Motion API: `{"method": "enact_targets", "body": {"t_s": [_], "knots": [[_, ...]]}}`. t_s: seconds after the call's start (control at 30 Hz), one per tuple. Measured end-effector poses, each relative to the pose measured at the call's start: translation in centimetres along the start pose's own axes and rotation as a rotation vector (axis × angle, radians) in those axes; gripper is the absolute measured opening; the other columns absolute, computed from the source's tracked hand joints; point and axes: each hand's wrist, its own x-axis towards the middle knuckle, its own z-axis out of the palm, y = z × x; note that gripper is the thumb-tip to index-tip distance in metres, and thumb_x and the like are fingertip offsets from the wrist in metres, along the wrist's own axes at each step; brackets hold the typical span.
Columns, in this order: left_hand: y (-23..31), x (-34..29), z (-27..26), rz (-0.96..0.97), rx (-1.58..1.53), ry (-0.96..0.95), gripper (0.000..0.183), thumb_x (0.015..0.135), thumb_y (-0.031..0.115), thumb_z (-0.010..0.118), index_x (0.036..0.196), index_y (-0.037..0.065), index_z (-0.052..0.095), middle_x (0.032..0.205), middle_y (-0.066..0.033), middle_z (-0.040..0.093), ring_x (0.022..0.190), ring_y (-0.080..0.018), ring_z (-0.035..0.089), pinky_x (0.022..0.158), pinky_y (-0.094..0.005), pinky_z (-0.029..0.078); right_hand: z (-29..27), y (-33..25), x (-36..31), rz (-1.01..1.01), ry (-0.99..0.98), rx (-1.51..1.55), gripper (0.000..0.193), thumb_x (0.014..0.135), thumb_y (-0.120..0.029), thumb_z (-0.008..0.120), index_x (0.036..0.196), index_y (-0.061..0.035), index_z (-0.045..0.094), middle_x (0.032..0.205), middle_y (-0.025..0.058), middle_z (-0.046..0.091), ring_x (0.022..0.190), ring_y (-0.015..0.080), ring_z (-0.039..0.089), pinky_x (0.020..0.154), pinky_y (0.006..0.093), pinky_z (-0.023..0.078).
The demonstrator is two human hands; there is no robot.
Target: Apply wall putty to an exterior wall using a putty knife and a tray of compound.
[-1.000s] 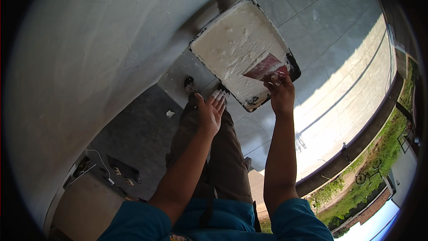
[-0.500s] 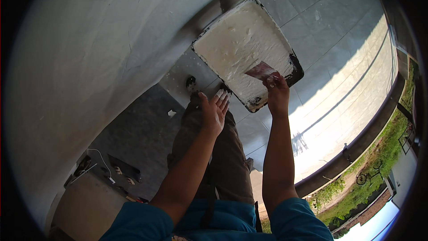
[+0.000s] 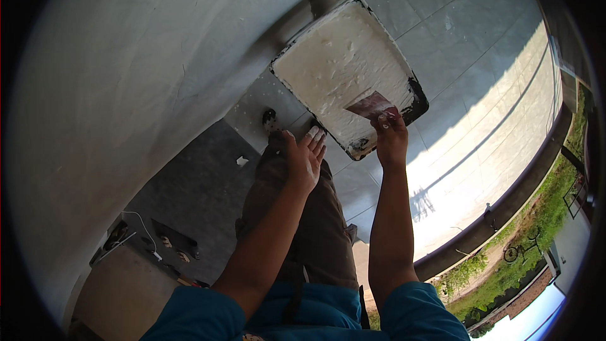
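A reddish-brown, flat scraper blade (image 3: 372, 105), smeared with white along part of it, is pinched in my right hand (image 3: 390, 132). It hangs over the near part of a black-edged rectangular tray (image 3: 418, 108) spread with thick white plaster (image 3: 344, 57). My left hand (image 3: 305, 156) is held out in front of my legs, its fingers stretched and white paste on the fingertips. Nothing is in that hand. It is just left of the tray's near corner and apart from it.
A pale wall (image 3: 145, 57) runs along the left. Dark floor (image 3: 196, 177) lies beneath it, with a small white scrap (image 3: 242, 161), a white cable (image 3: 144, 226) and a dark board (image 3: 177, 240). Grey tiles (image 3: 454, 50) reach a sunlit strip and low ledge on the right.
The scraper blade has turned slightly in my right hand, which has shifted a little to the left. My left hand has barely moved.
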Motion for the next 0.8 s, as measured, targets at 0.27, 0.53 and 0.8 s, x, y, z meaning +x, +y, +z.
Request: {"method": "enact_targets", "body": {"t_s": [0.27,0.53,0.8], "knots": [[1.3,-1.5,0.8,0.033,0.024,0.002,0.106,0.089,0.081,0.021,0.15,-0.005,0.026,0.157,-0.0185,0.029,0.147,-0.0286,0.026,0.12,-0.0385,0.018,1.4,-2.8,-1.2,0.111,0.017,0.267,0.019,0.094,-0.006,0.058,0.113,-0.0063,0.059,0.1,0.0041,0.066,0.087,0.016,0.063,0.074,0.0288,0.049],[6.1,-8.5,2.5,0.133,0.14,-0.056,0.104,0.089,0.081,0.019,0.151,-0.003,0.026,0.158,-0.0179,0.027,0.148,-0.0285,0.025,0.121,-0.0401,0.014,4.4,-9.5,-4.6,0.18,-0.015,0.362,0.015,0.093,-0.008,0.058,0.107,-0.0104,0.059,0.091,0.0018,0.066,0.08,0.0155,0.062,0.067,0.0291,0.044],[12.5,-19.4,3.7,0.382,0.259,-0.091,0.107,0.089,0.081,0.014,0.149,-0.006,0.027,0.156,-0.0205,0.032,0.146,-0.0304,0.028,0.12,-0.0413,0.015,7.1,-15.9,-9.2,0.155,-0.169,0.422,0.022,0.089,-0.007,0.059,0.108,-0.0158,0.059,0.09,-0.0022,0.064,0.076,0.0131,0.06,0.06,0.0284,0.044]]}}
